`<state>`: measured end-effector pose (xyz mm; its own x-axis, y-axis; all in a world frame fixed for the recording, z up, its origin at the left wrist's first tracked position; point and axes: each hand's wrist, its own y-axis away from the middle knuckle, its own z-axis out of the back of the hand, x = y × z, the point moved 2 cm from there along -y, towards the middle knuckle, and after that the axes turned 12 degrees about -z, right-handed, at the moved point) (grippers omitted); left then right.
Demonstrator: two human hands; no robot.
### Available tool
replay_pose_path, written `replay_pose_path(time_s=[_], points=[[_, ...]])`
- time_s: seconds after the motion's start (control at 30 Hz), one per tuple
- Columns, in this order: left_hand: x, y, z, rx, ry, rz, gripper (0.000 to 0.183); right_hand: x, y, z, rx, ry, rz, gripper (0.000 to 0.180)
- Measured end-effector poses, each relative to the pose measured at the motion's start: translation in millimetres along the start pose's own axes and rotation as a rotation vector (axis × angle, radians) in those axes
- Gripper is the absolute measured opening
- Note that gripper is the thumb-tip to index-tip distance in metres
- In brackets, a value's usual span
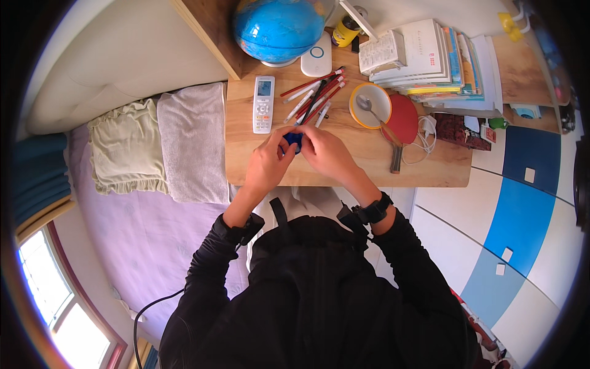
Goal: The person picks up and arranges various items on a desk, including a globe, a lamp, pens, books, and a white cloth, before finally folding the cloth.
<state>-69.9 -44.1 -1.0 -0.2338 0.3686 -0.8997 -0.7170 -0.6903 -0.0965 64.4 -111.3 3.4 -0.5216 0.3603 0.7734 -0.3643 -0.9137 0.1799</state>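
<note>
My left hand (269, 159) and my right hand (329, 150) meet over the front part of the wooden desk. Between their fingertips they hold a small dark-blue object (293, 142), mostly covered by the fingers, so its kind cannot be told. Just beyond the fingers lies a loose pile of red pencils (318, 98) mixed with white and black pens (298, 106). To the left of the pile a white remote control (263, 105) with a small screen lies face up. Both wrists wear black strapped devices.
A bowl (358, 110) with a spoon (365, 103) stands right of the pencils, beside a red table tennis bat (402, 121) and a white cable (426, 143). Behind are a blue globe (279, 30), a white box-shaped device (317, 60), a yellow can (345, 32) and stacked books (424, 50).
</note>
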Motion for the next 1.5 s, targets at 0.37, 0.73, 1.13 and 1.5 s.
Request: replay_pose_path(time_s=[0.37,0.73,1.13,1.5], points=[[7,6,2,0.006,-0.042,-0.029,0.031,-139,-47,-20,-0.328,-0.356,-0.487,0.023],[-29,21,1,-0.2,-0.144,-0.019,0.024,-155,-58,-25,-0.299,-0.474,-0.533,0.03],[-79,23,-79,-0.046,-0.259,-0.008,0.03,-95,13,89,0.099,-1.027,-0.122,0.015],[-83,32,-48,-0.183,-0.181,-0.046,0.026,-71,17,76,0.263,-1.278,-0.151,0.018]])
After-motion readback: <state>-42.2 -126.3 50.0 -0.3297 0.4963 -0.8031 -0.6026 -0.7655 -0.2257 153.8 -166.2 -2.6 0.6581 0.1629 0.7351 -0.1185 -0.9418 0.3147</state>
